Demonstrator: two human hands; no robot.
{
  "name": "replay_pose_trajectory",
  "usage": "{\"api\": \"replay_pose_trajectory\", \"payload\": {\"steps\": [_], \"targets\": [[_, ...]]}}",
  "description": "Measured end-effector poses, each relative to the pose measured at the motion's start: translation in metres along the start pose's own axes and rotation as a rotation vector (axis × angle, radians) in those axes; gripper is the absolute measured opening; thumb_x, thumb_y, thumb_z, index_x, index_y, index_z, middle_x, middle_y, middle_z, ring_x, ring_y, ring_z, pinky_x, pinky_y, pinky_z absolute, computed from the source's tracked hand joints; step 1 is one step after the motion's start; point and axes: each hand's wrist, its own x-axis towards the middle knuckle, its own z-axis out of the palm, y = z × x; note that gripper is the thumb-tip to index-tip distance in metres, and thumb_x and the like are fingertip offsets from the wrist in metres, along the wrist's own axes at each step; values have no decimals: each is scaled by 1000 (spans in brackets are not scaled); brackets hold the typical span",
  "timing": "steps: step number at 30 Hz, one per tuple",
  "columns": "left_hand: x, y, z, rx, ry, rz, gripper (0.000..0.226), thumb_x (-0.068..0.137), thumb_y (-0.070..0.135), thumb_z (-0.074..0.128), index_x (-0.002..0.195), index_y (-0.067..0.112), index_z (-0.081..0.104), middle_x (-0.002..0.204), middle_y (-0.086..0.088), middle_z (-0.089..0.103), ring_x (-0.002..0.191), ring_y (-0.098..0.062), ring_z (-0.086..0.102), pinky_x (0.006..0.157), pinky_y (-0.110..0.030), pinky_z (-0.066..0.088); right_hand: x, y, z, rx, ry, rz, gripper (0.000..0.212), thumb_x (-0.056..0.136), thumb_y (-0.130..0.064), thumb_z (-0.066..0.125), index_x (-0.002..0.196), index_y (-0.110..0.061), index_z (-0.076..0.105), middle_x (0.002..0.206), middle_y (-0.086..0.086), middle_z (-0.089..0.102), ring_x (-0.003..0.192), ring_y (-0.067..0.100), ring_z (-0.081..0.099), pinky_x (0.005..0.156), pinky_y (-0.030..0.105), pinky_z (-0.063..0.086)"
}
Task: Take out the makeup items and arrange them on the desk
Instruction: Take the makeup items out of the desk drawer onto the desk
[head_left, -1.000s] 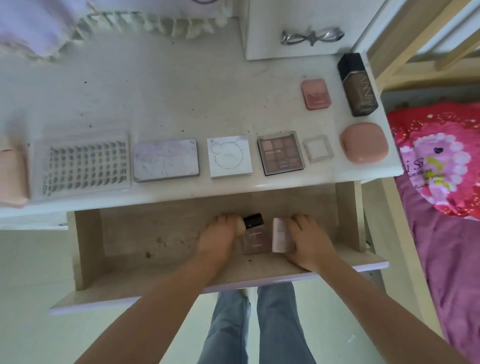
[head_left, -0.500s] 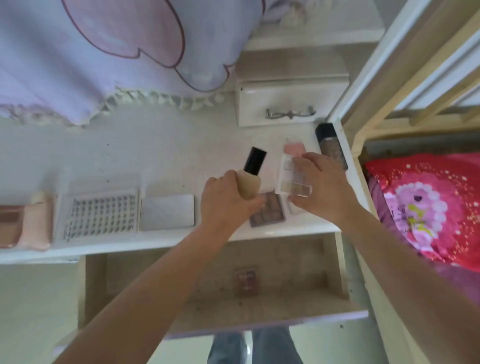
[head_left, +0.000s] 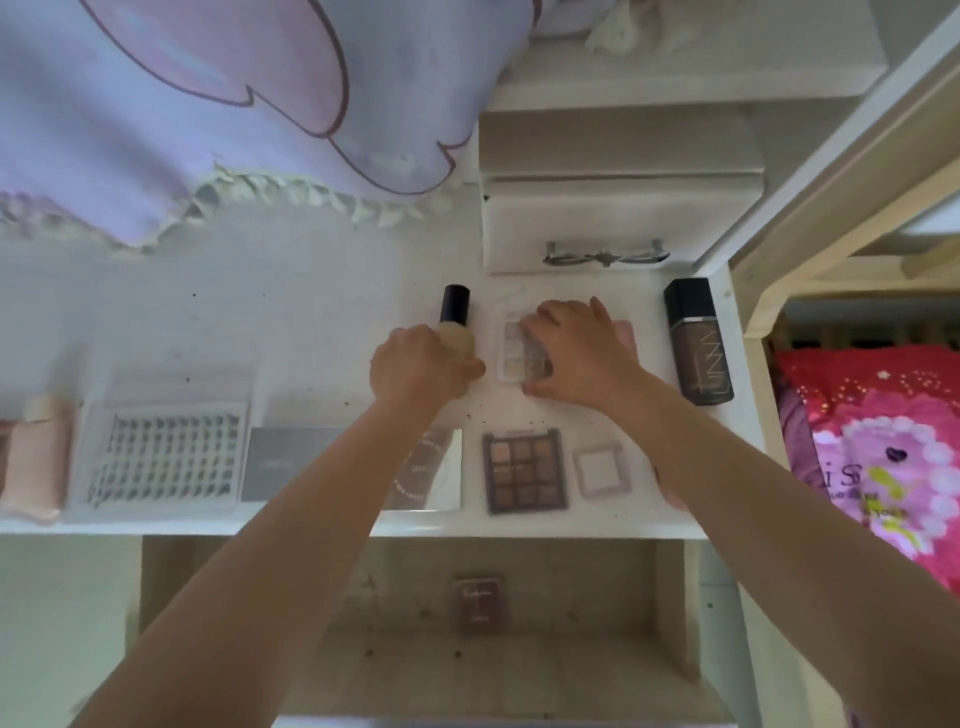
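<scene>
My left hand (head_left: 421, 366) grips a beige foundation bottle (head_left: 457, 325) with a black cap, low over the white desk (head_left: 311, 322). Just to its right my right hand (head_left: 576, 358) holds a small clear palette (head_left: 514, 353) flat on the desk, fingers curled over it and thumb at its near edge. A pink compact peeks out behind that hand. The front row holds a lash tray (head_left: 166, 457), a grey palette (head_left: 285, 462), a white compact, a brown eyeshadow palette (head_left: 524, 470) and a small clear square case (head_left: 597, 470). One small reddish compact (head_left: 478, 603) lies in the open drawer (head_left: 670, 597).
A tall dark bottle (head_left: 698, 343) lies at the desk's right edge. A pink tube (head_left: 36, 457) lies at far left. A white drawer box with a metal handle (head_left: 605, 257) stands behind. A lilac cloth (head_left: 208, 104) hangs at the back left; a bed with red bedding (head_left: 878, 441) at right.
Both hands lifted the bottle and the clear palette out of the drawer, carried them further back and lowered them to the desk. The view tilted upward.
</scene>
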Motion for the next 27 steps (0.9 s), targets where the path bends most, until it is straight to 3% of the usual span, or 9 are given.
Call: {"api": "replay_pose_trajectory", "payload": {"steps": [5,8,10,12,14,16,18,22,27], "targets": [[-8,-7,4,-33,17,62,44,78,43,52,102,6,54,103,-12,55,97,-29,48,75,-31,34,-14,-6,0,-1,5,21,66,79,-43,62,135,-15,39,150,9,22,140,27,12,113,47,0],[-36,-29,2,-72,143,223,57,82,48,54,118,4,48,118,-15,51,113,-31,41,90,-34,33,-50,-26,8,135,470,-97,36,77,-20,66,104,4,63,117,25,58,113,39,52,98,47,37],[-65,-51,5,-109,322,451,47,84,34,57,116,0,53,113,-18,57,108,-33,49,92,-36,35,-90,-46,26,265,676,-191,22,77,-14,60,85,5,67,85,20,67,83,29,63,79,32,47],[-99,-81,17,-132,435,668,29,78,18,59,98,-2,63,91,-17,66,86,-32,61,80,-32,43,-132,-70,59,287,552,-323,20,78,-16,57,82,-2,69,76,12,69,71,22,63,70,26,48],[-134,-121,38,-76,341,783,22,77,16,51,84,3,67,77,-11,67,70,-26,63,70,-24,41,-160,-89,99,241,302,-426,14,73,-14,64,84,-7,71,80,9,70,69,22,66,64,25,52],[-159,-164,62,32,190,804,30,75,21,42,74,6,68,73,-7,67,64,-22,63,63,-24,47,-167,-101,137,185,-50,-385,32,78,-12,62,110,-10,64,113,11,64,100,24,62,86,27,50],[-174,-201,79,91,64,740,34,75,24,40,71,6,69,72,-6,68,63,-21,65,59,-22,50,-160,-104,168,121,-231,-212,50,87,-22,51,136,-18,38,143,5,36,128,22,37,107,29,28],[-193,-248,93,88,-62,676,35,78,30,43,73,8,69,73,-5,69,63,-21,66,57,-27,55,-146,-119,201,62,-281,43,56,86,-23,51,137,-15,32,143,8,31,129,27,31,105,33,27],[-202,-275,99,107,-75,808,31,51,17,88,77,9,73,74,-4,72,63,-17,68,60,-25,54,-138,-128,206,-44,-214,186,32,88,-19,46,116,-5,55,124,18,47,115,33,41,96,35,33]]}}
